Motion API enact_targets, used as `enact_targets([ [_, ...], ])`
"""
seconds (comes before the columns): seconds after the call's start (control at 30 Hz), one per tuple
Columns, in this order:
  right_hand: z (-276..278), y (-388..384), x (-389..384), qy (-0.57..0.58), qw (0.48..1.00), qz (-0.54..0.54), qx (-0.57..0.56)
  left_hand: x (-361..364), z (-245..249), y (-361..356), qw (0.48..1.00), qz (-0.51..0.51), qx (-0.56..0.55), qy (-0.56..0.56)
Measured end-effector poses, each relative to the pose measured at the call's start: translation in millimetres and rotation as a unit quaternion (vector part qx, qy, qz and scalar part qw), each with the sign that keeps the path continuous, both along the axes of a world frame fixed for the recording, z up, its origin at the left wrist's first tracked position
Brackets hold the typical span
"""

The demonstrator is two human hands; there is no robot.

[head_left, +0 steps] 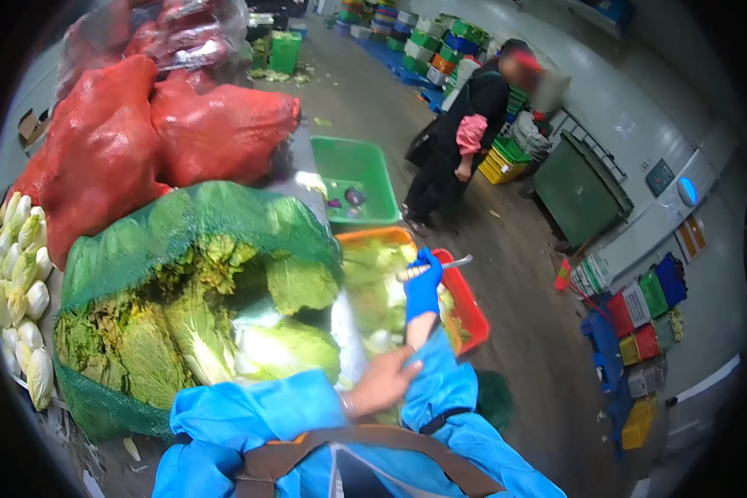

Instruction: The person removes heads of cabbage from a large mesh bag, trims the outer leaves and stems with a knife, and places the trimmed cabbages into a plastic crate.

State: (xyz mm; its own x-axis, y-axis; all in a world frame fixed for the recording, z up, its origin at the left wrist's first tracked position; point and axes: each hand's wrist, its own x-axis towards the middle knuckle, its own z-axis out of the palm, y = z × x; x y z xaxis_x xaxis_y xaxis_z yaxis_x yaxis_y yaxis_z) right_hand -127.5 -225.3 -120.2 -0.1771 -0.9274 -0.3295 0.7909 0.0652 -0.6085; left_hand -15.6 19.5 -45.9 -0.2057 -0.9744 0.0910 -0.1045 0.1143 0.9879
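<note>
My right hand (424, 286), in a blue glove, is closed around a knife (456, 263). The knife's light handle sticks out on the left and its metal blade points right, above an orange crate (373, 236) and a red crate (466, 309) holding leaf scraps. My bare left hand (382, 382) reaches across to my right forearm, its fingers closed at the cuff of the blue right sleeve (436, 365). On the left, a green mesh sack (108, 257) lies open, full of napa cabbages (286, 349), some with browned leaves.
Red sacks (108, 141) are piled behind the mesh sack, with trimmed pale cabbage hearts (37, 299) at far left. A green bin (361, 178) stands past the orange crate. Across the floor are a person in dark clothes (477, 108), a large green container (577, 191) and stacked crates (639, 319).
</note>
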Motion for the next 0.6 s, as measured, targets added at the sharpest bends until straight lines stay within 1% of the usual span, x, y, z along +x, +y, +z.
enact_targets([
  [0.03,-11.2,-3.3,-11.5,-0.019,0.999,0.034,-0.030,1.0,1.6,-3.9,0.996,-0.031,0.086,0.013],
  [0.07,-17.3,-6.9,-18.2,-0.038,0.995,0.068,-0.061,-0.3,-5.4,-5.9,0.994,-0.043,0.098,0.019],
  [0.1,-0.8,1.9,-8.9,-0.012,1.000,-0.010,-0.019,2.2,-0.6,-3.4,0.995,-0.043,0.092,-0.007],
  [0.13,-11.9,-2.9,-17.9,-0.026,0.998,0.006,-0.060,5.1,7.9,1.7,0.995,-0.043,0.083,-0.032],
  [0.17,-19.1,-8.1,-14.4,-0.036,0.997,-0.060,-0.017,5.3,14.3,10.1,0.997,-0.054,0.014,-0.052],
  [0.2,-89.4,-44.9,-35.0,-0.051,0.997,0.044,-0.048,1.8,14.8,18.3,0.996,-0.053,-0.015,-0.064],
  [0.23,-69.0,-25.2,-26.3,-0.038,0.994,0.083,-0.067,0.4,20.2,24.2,0.995,-0.063,-0.031,-0.077],
  [0.27,-12.5,18.9,13.1,0.040,0.999,-0.007,0.008,3.5,26.5,25.9,0.992,-0.064,-0.047,-0.094],
  [0.3,-0.1,27.9,26.9,0.145,0.989,-0.015,0.010,7.8,31.7,26.1,0.993,-0.058,-0.038,-0.096],
  [0.33,5.8,27.2,36.4,0.246,0.969,-0.023,0.004,11.0,38.5,22.0,0.984,-0.074,-0.043,-0.159],
  [0.37,-21.4,12.2,43.2,0.272,0.960,-0.040,-0.054,12.0,47.3,11.4,0.968,-0.094,-0.067,-0.221],
  [0.4,-38.5,-9.6,36.8,0.300,0.943,-0.074,-0.125,12.5,54.7,0.1,0.965,-0.097,-0.103,-0.223],
  [0.43,14.6,21.1,41.1,0.355,0.931,-0.040,-0.079,14.0,55.9,-2.6,0.942,-0.076,-0.251,-0.208],
  [0.47,28.1,27.4,45.6,0.350,0.935,-0.029,-0.050,17.6,55.6,-1.8,0.902,-0.056,-0.383,-0.192],
  [0.5,32.9,22.0,43.6,0.262,0.960,-0.057,-0.075,17.8,55.7,2.5,0.919,-0.107,-0.324,-0.196],
  [0.53,31.9,18.0,43.0,0.169,0.978,-0.076,-0.090,19.4,53.2,6.2,0.934,-0.094,-0.297,-0.174],
  [0.57,-18.9,-31.6,26.7,0.046,0.990,-0.088,-0.095,19.8,49.4,9.9,0.941,-0.091,-0.293,-0.145],
  [0.6,-5.3,-42.0,20.2,-0.057,0.985,-0.118,-0.107,21.4,51.3,15.2,0.949,-0.094,-0.278,-0.113],
])
